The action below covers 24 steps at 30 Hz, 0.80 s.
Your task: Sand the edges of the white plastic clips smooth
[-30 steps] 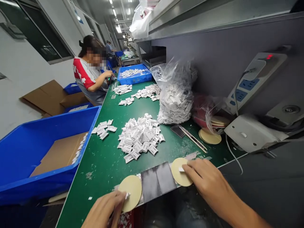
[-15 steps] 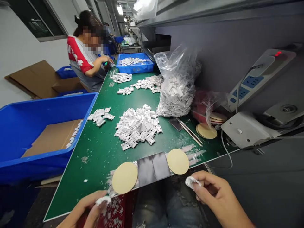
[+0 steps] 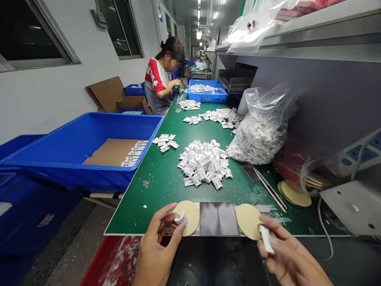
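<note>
White and curved, a small plastic piece is pinched between the thumb and fingers of my left hand, over a pale-yellow round disc; whether it touches, I can't tell from this angle. My right hand grips a second white plastic piece beside another pale-yellow round disc. Two dark grey rectangular plates lie between the discs on the green tabletop. Beyond them sits a heap of white plastic pieces, a large blue plastic bin to its left, a bulging clear plastic bag to its right. Farther off, a co-worker bends near a blue plastic tray.
</note>
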Each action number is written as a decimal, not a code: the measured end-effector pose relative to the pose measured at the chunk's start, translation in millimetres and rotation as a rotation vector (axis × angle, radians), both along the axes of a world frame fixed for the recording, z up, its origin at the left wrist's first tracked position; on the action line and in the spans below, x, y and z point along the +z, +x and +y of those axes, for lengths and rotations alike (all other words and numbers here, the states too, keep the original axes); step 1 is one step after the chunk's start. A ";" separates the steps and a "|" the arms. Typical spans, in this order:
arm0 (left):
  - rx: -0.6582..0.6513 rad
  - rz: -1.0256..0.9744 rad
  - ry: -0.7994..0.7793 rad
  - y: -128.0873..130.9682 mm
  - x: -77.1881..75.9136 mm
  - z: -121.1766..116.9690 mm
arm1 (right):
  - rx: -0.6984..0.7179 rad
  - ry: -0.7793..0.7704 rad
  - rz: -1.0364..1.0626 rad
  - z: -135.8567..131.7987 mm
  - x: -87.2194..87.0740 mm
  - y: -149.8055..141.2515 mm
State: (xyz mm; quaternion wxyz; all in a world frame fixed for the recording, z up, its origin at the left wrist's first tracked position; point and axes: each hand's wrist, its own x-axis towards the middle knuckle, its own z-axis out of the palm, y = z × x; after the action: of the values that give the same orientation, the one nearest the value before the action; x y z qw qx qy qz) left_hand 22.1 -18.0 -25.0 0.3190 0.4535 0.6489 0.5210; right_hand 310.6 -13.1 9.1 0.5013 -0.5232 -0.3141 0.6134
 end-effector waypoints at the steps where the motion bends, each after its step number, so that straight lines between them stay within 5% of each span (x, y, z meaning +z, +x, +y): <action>1: 0.001 0.023 -0.007 0.2 0.1 -0.9 | -0.013 -0.037 0.001 1.1 1.9 -3.5; 7: -0.034 0.197 -0.009 -7.1 1.9 -6.3 | -0.103 -0.188 -0.108 7.8 -0.2 2.3; 11: -0.156 0.305 0.010 -20.8 3.8 -1.0 | -0.009 0.010 -0.500 12.7 1.5 20.5; 15: -0.417 0.391 0.058 -32.9 8.8 16.0 | 0.324 0.263 -0.919 35.0 13.0 25.3; 18: -0.387 0.490 0.023 -37.0 17.0 32.7 | 0.387 0.434 -1.205 59.4 23.7 24.6; 20: -0.352 0.508 -0.042 -39.0 23.0 42.1 | 0.357 0.457 -1.279 70.5 29.8 24.6; 24: -0.377 0.458 -0.150 -43.3 30.5 52.9 | 0.511 0.422 -1.209 75.2 33.9 25.0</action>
State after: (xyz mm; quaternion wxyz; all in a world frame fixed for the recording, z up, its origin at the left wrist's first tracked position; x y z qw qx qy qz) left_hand -21.3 34.9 5.6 0.2879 0.6471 0.6449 0.2874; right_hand 335.6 62.1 43.0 0.1688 -0.5744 -0.7647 0.2383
